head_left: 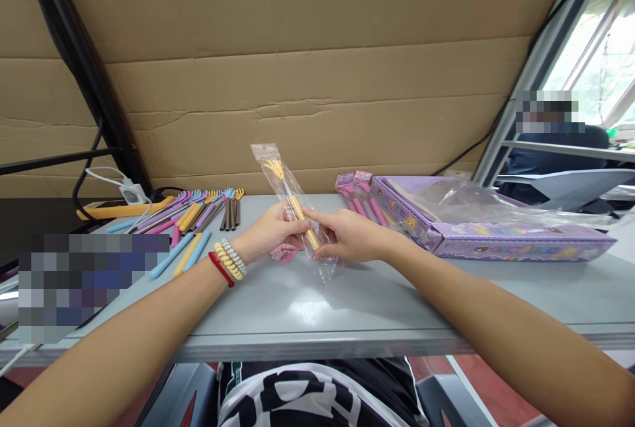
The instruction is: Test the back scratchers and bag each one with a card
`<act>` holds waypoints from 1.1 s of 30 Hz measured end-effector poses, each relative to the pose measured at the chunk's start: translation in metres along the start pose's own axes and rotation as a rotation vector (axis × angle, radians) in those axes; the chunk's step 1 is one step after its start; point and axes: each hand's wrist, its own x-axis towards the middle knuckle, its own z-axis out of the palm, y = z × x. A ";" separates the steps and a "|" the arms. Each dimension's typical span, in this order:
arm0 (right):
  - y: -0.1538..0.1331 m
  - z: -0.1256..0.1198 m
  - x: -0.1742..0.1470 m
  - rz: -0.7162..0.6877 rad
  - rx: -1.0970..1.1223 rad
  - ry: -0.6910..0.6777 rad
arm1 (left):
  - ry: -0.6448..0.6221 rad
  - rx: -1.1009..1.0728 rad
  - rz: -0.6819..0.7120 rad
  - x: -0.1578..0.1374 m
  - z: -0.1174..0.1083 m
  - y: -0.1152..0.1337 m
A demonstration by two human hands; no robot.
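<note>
A yellow back scratcher (297, 209) with a small claw-shaped end lies inside a clear plastic bag (264, 153), held tilted above the table. My left hand (270, 232) is closed around the bag and the scratcher at mid-length. From the other side, my right hand (353, 234) pinches the bag by the yellow handle's lower end. A pink printed card (284, 253) shows below my left fingers; I cannot tell whether it is attached to the bag. Left of my hands lie several loose back scratchers (198, 212) in blue, yellow, purple and pink.
Right of my hands, packaged pink back scratchers (361, 199) lie beside a purple printed box (516, 242) with clear plastic film (461, 199) on top. Cardboard (317, 77) walls the back of the grey table (307, 311). A white plug (131, 192) sits far left. A person (550, 149) is at right.
</note>
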 end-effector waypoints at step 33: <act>0.000 -0.004 -0.002 -0.265 0.029 0.082 | 0.230 -0.109 -0.027 0.003 -0.009 0.004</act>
